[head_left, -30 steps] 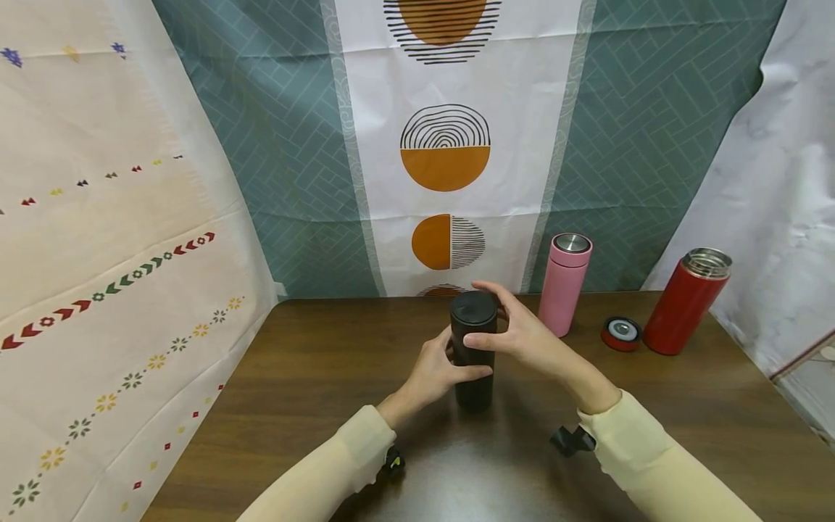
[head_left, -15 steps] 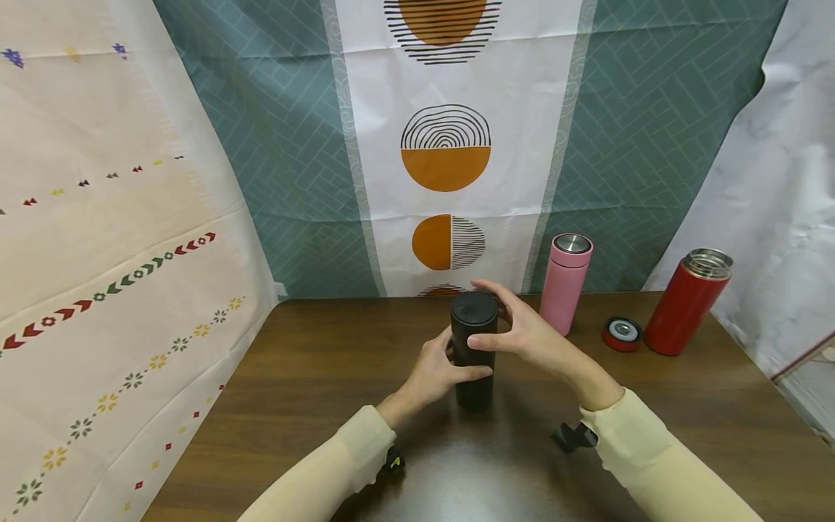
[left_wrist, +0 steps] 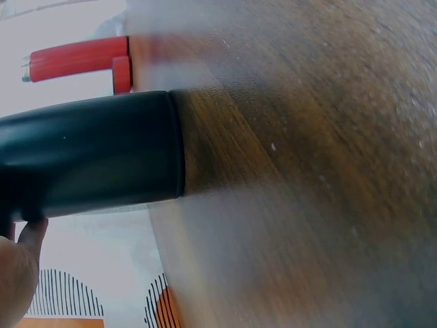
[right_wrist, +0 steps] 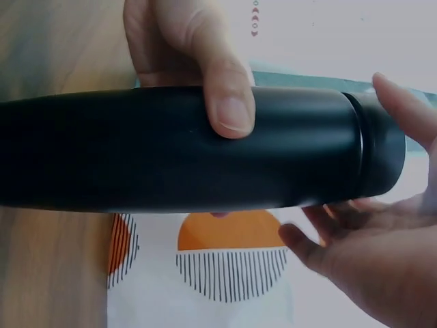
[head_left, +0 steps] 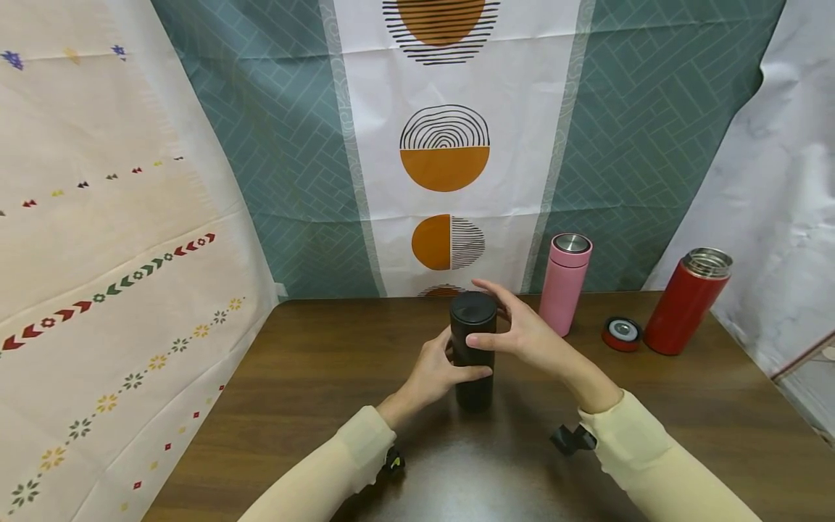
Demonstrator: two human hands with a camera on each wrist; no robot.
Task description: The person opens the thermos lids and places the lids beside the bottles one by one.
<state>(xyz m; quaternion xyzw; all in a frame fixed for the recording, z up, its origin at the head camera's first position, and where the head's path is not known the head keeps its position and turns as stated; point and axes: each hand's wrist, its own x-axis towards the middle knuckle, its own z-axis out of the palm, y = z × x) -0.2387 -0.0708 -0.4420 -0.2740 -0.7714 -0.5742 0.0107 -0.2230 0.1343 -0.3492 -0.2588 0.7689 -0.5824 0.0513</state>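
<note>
A black insulated flask (head_left: 474,388) stands upright on the table in the head view, with its black lid (head_left: 474,307) on top. My left hand (head_left: 433,371) grips the middle of its body, thumb across the front. Around the lid end, my right hand (head_left: 527,332) is curved, thumb on the near side and other fingers behind. In the right wrist view the lid (right_wrist: 384,145) lies between the right thumb and fingers, and a thin groove separates it from the body. The left wrist view shows the flask's lower body (left_wrist: 102,154) and base at the wood.
Behind on the right stands a pink flask (head_left: 565,290) with a silver-topped lid. Further right, a red flask (head_left: 681,312) stands uncapped beside its red lid (head_left: 622,334). Patterned cloths (head_left: 280,145) hang behind and at the sides of the wooden table (head_left: 274,406).
My right thumb has shifted very slightly along the flask. Otherwise both hands and the flask keep their places.
</note>
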